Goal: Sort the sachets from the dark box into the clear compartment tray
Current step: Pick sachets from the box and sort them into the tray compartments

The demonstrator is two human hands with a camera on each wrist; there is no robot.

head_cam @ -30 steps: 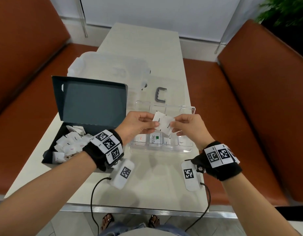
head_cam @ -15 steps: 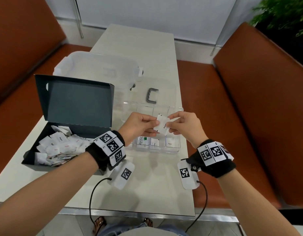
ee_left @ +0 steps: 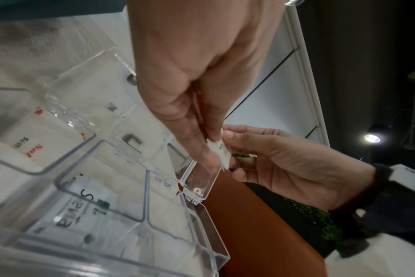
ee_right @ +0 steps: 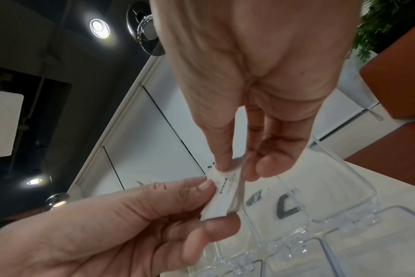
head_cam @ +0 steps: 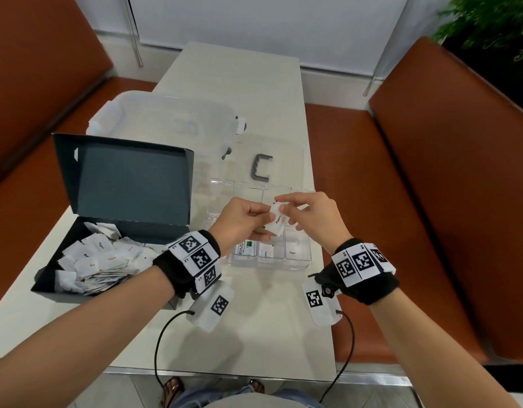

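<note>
A small white sachet (head_cam: 276, 220) marked Pepper hangs above the clear compartment tray (head_cam: 295, 265). My left hand (head_cam: 244, 220) pinches its lower left part between thumb and fingers. My right hand (head_cam: 309, 214) pinches its top edge with thumb and forefinger; the other fingers are spread. The right wrist view shows the sachet (ee_right: 225, 195) folded between both hands, and the left wrist view shows the sachet (ee_left: 219, 152) edge-on. The dark box (head_cam: 77, 287) stands at the left with its lid up and holds several white sachets (head_cam: 101, 263). The tray's near compartments hold sachets, one reading Stevia (head_cam: 242, 248).
A translucent plastic tub (head_cam: 163, 119) stands behind the dark box. A grey C-shaped handle (head_cam: 261, 170) lies on the tray's open clear lid. Brown bench seats (head_cam: 431, 201) flank the narrow table, whose front edge (head_cam: 225, 375) is near my body. Cables trail from both wrist units.
Both hands stay together over the tray with the sachet. The sachet has turned from lying flat and wide to standing narrower and more upright, and my right fingers now pinch its top.
</note>
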